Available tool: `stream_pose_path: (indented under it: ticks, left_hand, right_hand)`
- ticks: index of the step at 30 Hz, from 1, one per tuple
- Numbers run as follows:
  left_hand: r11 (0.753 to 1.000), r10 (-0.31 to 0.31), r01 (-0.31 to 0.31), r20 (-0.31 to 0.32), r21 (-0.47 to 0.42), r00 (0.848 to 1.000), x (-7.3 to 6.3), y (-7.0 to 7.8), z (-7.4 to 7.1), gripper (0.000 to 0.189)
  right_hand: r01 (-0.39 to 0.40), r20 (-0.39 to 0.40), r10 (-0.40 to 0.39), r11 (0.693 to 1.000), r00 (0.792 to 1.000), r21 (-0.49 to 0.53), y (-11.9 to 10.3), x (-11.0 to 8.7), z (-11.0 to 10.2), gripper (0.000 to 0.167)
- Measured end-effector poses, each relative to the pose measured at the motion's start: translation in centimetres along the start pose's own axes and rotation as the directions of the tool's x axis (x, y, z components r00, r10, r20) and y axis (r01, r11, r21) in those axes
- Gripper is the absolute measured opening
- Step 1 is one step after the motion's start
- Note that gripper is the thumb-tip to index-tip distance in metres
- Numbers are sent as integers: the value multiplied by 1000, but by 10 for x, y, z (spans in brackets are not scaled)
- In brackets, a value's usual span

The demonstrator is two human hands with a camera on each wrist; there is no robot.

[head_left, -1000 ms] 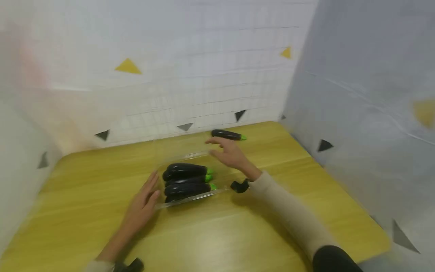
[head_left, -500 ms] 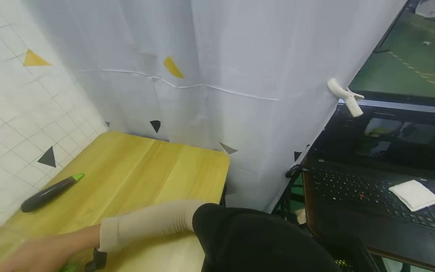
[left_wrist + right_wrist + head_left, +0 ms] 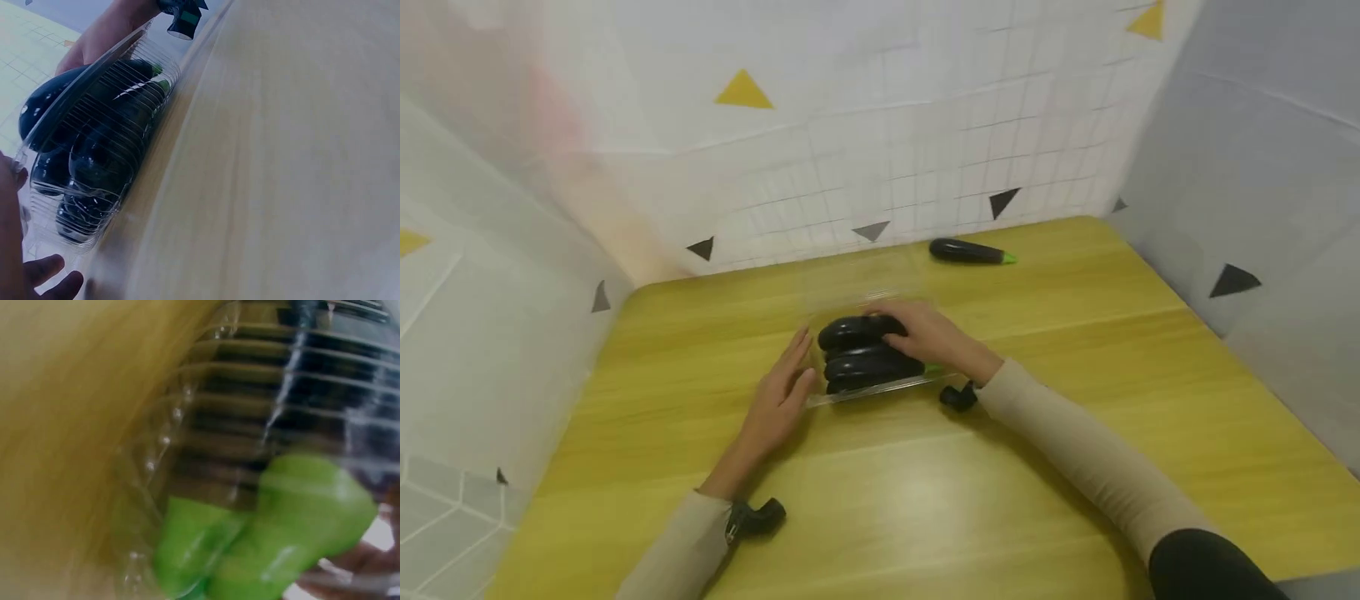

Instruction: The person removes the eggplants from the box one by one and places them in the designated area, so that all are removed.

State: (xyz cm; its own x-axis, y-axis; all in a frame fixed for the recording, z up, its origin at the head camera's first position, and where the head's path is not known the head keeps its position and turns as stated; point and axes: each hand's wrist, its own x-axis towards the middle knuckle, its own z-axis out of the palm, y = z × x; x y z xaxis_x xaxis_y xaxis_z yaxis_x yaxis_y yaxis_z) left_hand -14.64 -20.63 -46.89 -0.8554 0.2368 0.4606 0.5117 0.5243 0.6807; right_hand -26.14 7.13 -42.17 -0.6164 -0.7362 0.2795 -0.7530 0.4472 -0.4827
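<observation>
Several dark eggplants (image 3: 872, 364) with green stem ends lie side by side in a clear plastic clamshell box (image 3: 880, 385), its lid (image 3: 857, 279) folded back. My right hand (image 3: 936, 335) reaches in from the right and holds the rearmost eggplant (image 3: 846, 332), thumb in front and fingers behind. That eggplant's stem end is hidden under the hand. My left hand (image 3: 778, 400) rests at the box's left end with its fingers fairly straight. Through the ribbed wall, the right wrist view shows green stem ends (image 3: 300, 519), blurred.
One more eggplant (image 3: 970, 251) lies on the wooden table (image 3: 887, 500) behind the box, near the back wall. White sheets with triangle patterns (image 3: 743, 90) enclose the table at the back and sides. Each wrist wears a black camera mount (image 3: 756, 518).
The head view swung right, then returned to the box. My right hand has come down from above the box's back right corner onto the rearmost eggplant. The left hand stays at the box.
</observation>
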Motion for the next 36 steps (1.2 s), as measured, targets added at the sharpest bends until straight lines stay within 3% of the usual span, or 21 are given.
stream_pose_path:
  ticks: [2, 5, 12, 29, 36]
  left_hand:
    - [1000, -14, 15, 42, -27, 999, 8, -3, 7, 53]
    - [999, -10, 12, 55, -41, 998, 6, -10, 3, 54]
    - [999, -24, 25, 25, -24, 999, 0, -9, -6, 54]
    - [998, 19, -17, 33, -67, 999, 6, -12, 2, 54]
    - [998, 14, -12, 33, -56, 999, 5, -11, -4, 54]
  right_hand:
    - [18, -23, -17, 999, 1000, 29, 6, -10, -7, 46]
    - [60, -63, -56, 997, 996, 56, 5, -7, -6, 46]
    - [69, -69, -65, 996, 995, 59, 1, -1, -4, 46]
    - [-63, -70, 72, 989, 995, 131, 4, -10, -23, 41]
    - [-85, -144, 109, 983, 984, 162, -4, -6, -32, 38]
